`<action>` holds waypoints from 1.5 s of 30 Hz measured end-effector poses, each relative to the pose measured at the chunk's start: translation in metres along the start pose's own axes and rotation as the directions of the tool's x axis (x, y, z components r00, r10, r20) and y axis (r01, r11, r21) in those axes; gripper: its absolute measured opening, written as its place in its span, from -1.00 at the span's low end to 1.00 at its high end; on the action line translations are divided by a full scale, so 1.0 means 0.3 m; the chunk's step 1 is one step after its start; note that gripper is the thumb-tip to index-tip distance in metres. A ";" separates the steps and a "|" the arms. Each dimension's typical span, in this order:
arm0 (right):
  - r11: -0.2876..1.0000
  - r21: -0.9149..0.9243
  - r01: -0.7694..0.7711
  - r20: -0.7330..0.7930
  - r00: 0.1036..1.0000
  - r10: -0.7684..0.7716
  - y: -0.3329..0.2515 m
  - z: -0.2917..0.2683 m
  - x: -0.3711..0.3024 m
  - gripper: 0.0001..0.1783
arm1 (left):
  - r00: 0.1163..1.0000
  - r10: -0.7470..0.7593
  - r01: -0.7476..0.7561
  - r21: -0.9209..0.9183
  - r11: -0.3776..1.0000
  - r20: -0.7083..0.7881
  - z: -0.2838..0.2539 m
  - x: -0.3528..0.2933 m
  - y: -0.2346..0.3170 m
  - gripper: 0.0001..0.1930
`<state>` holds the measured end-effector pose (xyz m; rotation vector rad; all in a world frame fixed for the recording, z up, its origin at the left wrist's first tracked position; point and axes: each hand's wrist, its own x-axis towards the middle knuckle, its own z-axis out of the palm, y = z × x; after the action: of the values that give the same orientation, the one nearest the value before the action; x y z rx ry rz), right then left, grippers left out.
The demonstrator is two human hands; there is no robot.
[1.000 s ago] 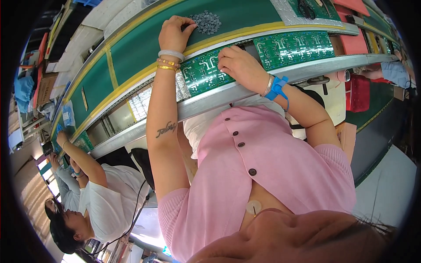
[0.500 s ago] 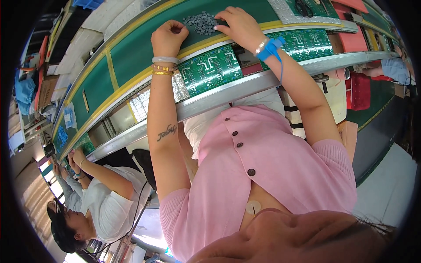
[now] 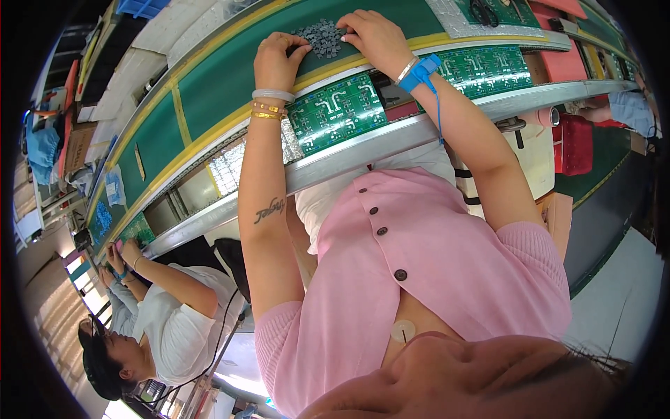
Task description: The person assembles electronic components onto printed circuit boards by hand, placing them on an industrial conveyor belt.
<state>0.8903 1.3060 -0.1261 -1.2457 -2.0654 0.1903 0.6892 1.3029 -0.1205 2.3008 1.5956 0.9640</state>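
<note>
A loose pile of small dark grey components (image 3: 322, 40) lies on the green belt between my two hands. My left hand (image 3: 278, 61) is at the left edge of the pile, its thumb and index finger pinched together; whatever they hold is too small to make out. At the pile's right edge, my right hand (image 3: 377, 40) has thumb and index finger slightly apart, with the tips close to the parts. A blue strap (image 3: 421, 73) circles my right wrist. In front of my hands, a green circuit board panel (image 3: 336, 115) rests along the metal rail, below the belt.
Another green board panel (image 3: 481, 70) lies to the right on the rail (image 3: 419, 126). Scissors (image 3: 483, 12) sit on silvery bubble wrap (image 3: 457, 19) at the far right. A co-worker in a white top (image 3: 185, 314) works farther left, near blue parts (image 3: 103, 218) on the belt.
My left hand has shifted right, its pinched fingertips now nearer the pile. My right hand has moved slightly left, its thumb and index finger closer together. The co-worker's hands have moved a little.
</note>
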 end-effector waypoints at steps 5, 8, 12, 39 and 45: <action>1.000 -0.026 -0.014 0.010 1.000 0.015 0.016 -0.014 0.001 -0.90 | 0.995 -0.088 0.091 -0.071 0.993 0.038 -0.011 -0.011 -0.002 -0.87; 0.996 0.009 -0.088 0.017 0.996 0.088 0.005 -0.048 0.019 -0.89 | 0.992 -0.105 0.109 -0.054 0.993 0.068 -0.029 -0.011 0.019 -0.87; 1.000 0.018 -0.015 -0.048 0.999 0.016 0.015 -0.049 0.005 -0.89 | 0.996 -0.068 0.071 -0.058 0.996 0.049 -0.036 -0.019 0.022 -0.86; 0.980 0.195 -0.043 0.078 0.997 0.028 -0.079 -0.218 -0.186 -0.86 | 0.938 -0.197 0.300 -0.384 0.873 0.285 -0.109 -0.269 0.187 -0.89; 0.977 0.214 0.016 -0.016 1.000 -0.013 -0.055 -0.178 -0.167 -0.89 | 0.967 -0.103 0.146 -0.177 0.973 0.231 -0.064 -0.240 0.233 -0.91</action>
<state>0.9268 1.2441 -0.1037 -1.0974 -1.9819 0.3852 0.7163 1.2065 -0.1009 2.0683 1.4677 0.7660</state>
